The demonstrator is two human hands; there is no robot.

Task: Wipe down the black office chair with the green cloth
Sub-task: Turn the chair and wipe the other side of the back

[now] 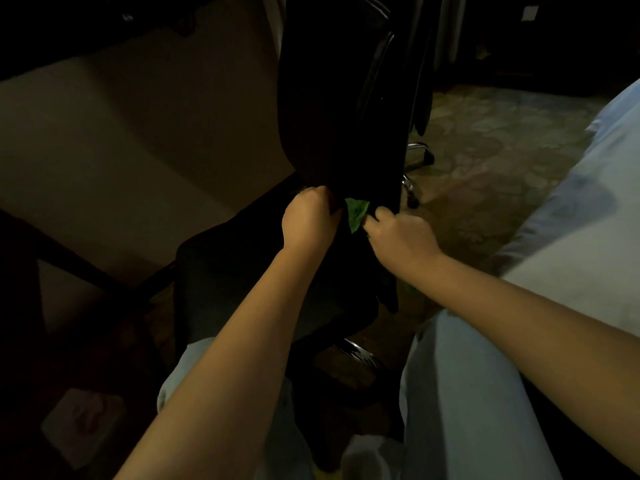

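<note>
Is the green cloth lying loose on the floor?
No, the right hand pinches the green cloth against the black office chair, beside the left hand.

L hand (306, 218), R hand (398, 237): both clenched

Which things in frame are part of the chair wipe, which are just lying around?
Job: black office chair; green cloth; left hand gripping the chair; right hand holding the cloth.
Lying about: pale box on the floor; chrome caster leg behind.
</note>
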